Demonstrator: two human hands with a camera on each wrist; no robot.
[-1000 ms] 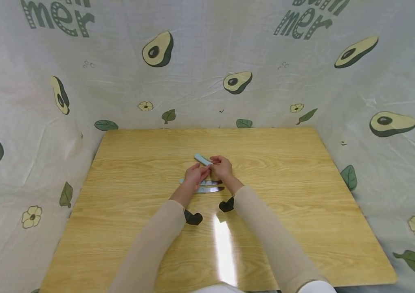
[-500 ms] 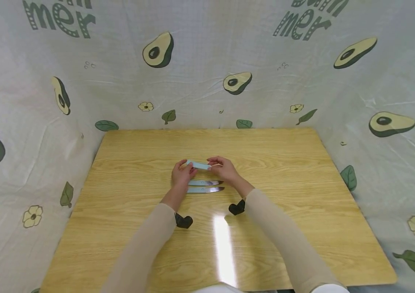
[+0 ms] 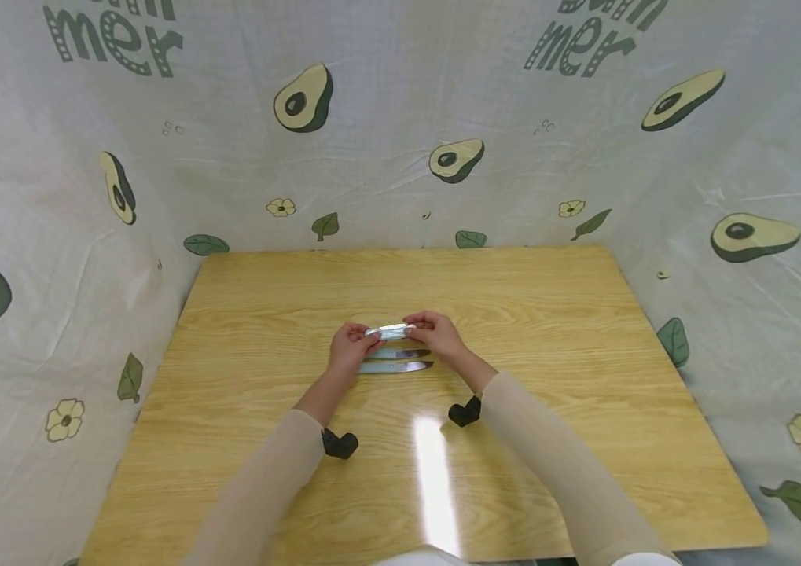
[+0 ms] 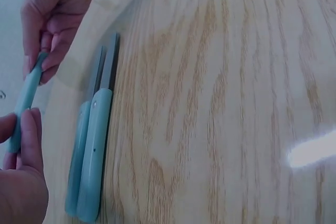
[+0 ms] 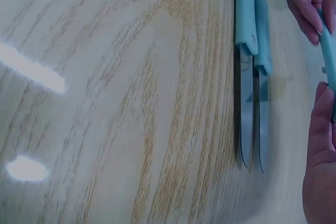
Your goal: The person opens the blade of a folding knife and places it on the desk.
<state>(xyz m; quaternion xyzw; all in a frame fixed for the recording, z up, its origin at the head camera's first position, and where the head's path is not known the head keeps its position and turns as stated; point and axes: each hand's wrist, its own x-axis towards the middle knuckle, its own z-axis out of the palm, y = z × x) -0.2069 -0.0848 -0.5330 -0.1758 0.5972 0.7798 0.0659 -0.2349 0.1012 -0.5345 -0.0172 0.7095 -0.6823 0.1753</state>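
Note:
Between my two hands is a slim light-blue piece shaped like a knife handle (image 3: 391,332), held raised near the middle of the table; no blade shows on it. My left hand (image 3: 348,346) pinches its left end between thumb and fingers, and my right hand (image 3: 438,335) pinches the right end. Just nearer to me, two knives with light-blue handles lie side by side, blades pointing right. The nearer knife (image 5: 245,30) and the farther knife (image 5: 262,40) both show plainly in the right wrist view. In the head view, my left hand partly covers the farther handle.
The wooden table (image 3: 549,354) reaches well out on both sides. A printed avocado cloth (image 3: 372,173) hangs around its back and sides. Glare (image 3: 435,479) streaks the tabletop in front. Black wrist mounts (image 3: 339,444) sit under both sleeves.
My hands have moved apart to the piece's two ends. The piece has turned from slanted to nearly level and come slightly toward me, now catching a bright reflection. The two knives lie still.

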